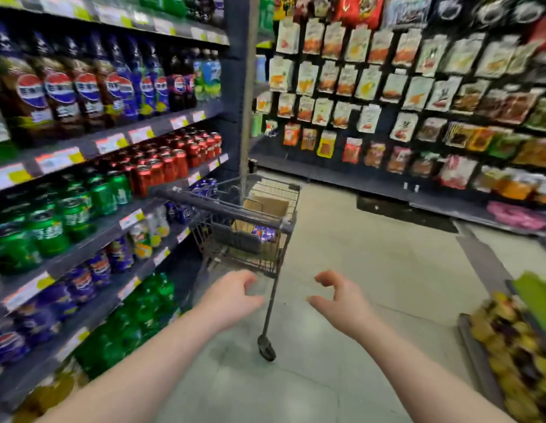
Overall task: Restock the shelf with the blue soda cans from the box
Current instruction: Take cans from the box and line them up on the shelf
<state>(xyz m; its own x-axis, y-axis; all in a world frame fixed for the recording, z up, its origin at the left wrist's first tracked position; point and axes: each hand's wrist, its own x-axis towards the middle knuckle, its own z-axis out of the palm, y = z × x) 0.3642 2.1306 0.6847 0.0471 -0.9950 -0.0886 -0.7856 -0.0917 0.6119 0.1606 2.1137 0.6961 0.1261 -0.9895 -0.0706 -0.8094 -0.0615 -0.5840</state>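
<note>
I see the blue soda cans (263,232) sitting in a cardboard box (267,209) inside the small shopping cart (250,215), which stands on the floor (372,270) just beside the drinks shelf (113,141) on my left. My left hand (232,296) and right hand (339,300) hover short of the cart — both spread with fingers curled, holding nothing. Snack packets (418,87) hang on the far wall.

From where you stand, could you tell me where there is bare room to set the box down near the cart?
The floor right of the cart, up to the snack wall, is bare, as is the strip beneath both hands. The drink shelves on the left are packed, and the cart basket already holds the box of blue cans.
</note>
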